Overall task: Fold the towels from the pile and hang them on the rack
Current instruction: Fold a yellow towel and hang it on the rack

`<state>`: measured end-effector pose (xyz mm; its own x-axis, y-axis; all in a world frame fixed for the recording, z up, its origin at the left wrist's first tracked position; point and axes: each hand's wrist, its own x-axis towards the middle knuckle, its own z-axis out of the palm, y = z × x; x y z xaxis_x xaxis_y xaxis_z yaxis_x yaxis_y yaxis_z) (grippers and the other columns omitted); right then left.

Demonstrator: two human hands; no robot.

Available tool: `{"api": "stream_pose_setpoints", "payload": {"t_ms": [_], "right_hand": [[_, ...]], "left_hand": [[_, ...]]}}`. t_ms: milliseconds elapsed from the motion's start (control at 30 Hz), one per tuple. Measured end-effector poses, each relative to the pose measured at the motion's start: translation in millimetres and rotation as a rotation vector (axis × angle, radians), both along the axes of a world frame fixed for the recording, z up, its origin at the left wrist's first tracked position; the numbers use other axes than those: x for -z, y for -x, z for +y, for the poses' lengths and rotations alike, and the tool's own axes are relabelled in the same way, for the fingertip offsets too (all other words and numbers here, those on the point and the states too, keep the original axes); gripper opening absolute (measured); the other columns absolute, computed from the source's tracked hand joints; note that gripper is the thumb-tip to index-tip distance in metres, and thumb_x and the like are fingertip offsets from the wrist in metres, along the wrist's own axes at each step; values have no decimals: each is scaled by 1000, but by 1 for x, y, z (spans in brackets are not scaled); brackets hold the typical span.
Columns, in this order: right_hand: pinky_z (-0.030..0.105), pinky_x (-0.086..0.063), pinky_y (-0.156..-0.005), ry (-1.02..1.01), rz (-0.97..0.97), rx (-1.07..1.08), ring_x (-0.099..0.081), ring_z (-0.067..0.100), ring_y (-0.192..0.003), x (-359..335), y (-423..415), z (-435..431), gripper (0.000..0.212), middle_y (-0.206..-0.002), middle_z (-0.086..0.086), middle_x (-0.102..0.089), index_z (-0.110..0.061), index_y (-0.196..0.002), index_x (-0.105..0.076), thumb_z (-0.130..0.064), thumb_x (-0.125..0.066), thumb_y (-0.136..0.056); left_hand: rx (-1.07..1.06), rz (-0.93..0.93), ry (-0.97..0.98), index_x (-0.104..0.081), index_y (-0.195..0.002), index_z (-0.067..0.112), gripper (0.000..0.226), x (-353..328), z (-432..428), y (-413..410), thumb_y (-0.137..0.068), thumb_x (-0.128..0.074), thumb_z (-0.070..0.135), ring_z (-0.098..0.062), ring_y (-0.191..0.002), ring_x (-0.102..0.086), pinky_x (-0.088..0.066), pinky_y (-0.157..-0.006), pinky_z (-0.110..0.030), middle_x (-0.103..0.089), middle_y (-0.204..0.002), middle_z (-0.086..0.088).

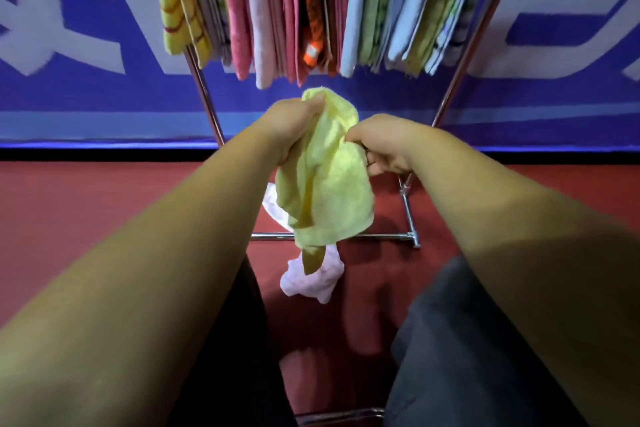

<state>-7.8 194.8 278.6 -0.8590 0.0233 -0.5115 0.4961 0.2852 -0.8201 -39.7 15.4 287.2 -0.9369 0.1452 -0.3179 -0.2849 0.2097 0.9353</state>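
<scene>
Towels fill the rack [205,90] from end to end, folded over its upper rails in tight rows: yellow striped ones [176,10] at the left end, pink ones [239,10] next, an orange one [313,28] near the middle, then pale green ones [374,10] and light blue ones [403,21] toward the right end. In front of them the person holds a yellow towel [329,184] in the air with both hands, just below the lower edges of the hanging row and above the rack's chrome base bar [381,236]. The left hand [294,121] has its fingers curled tight round the towel's top edge, bunching the cloth into a knob above the fist. The right hand [382,146] pinches the towel's right side a little lower, fingers curled in. Between the two grips the towel is crumpled and not yet folded; its loose lower part sags, with one corner dangling past the base bar. Under it, on the red floor [104,218], a pale pink towel [311,282] lies in a heap on the near side of the bar, and a scrap of pale cloth [272,204] shows at the yellow towel's left edge, on the far side. A blue banner [86,97] with large white letters runs behind the rack.
</scene>
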Motion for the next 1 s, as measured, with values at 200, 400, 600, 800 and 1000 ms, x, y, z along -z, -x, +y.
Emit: {"api": "stream_pose_setpoints", "payload": {"t_ms": [200,400,600,800,1000], "right_hand": [[46,-62,-87,426,50,344,-73,27,-82,6,-20,-14,19,-91,12,-75,-6,-116,-70,-15,-55,-109],[41,-62,-58,507,-80,563,-77,33,-78,9,-27,-25,35,-88,21,-77,6,-119,-67,-3,-35,-107],[55,-59,-89,609,-26,778,-75,38,-88,5,-19,-17,39,-104,26,-72,9,-118,-63,3,-29,-101],[48,-66,-76,735,17,911,-75,43,-102,5,-1,-11,47,-126,32,-65,13,-142,-47,10,-26,-101],[41,-63,-59,599,-6,678,-74,32,-89,1,-3,-11,39,-107,21,-73,8,-118,-63,7,-29,-100]], "left_hand": [[241,96,113,-58,-142,19,77,-6,-1,-42,-83,-74,65,-20,-121,-65,-50,-110,-43,-65,-137,1],[330,68,39,-70,-118,29,53,5,5,-65,-98,-53,74,-9,-108,-75,-56,-102,-37,-79,-113,11],[555,173,42,-56,-131,38,64,2,3,-65,-81,-92,16,-13,-93,-71,-62,-73,-37,-69,-121,-1],[287,419,425,-52,-134,27,41,11,16,-51,-95,-61,17,-23,-98,-65,-50,-78,-36,-67,-112,1],[64,315,276,-61,-109,21,18,15,23,-34,-100,-46,17,-22,-86,-64,-53,-79,-37,-70,-93,0]]}}
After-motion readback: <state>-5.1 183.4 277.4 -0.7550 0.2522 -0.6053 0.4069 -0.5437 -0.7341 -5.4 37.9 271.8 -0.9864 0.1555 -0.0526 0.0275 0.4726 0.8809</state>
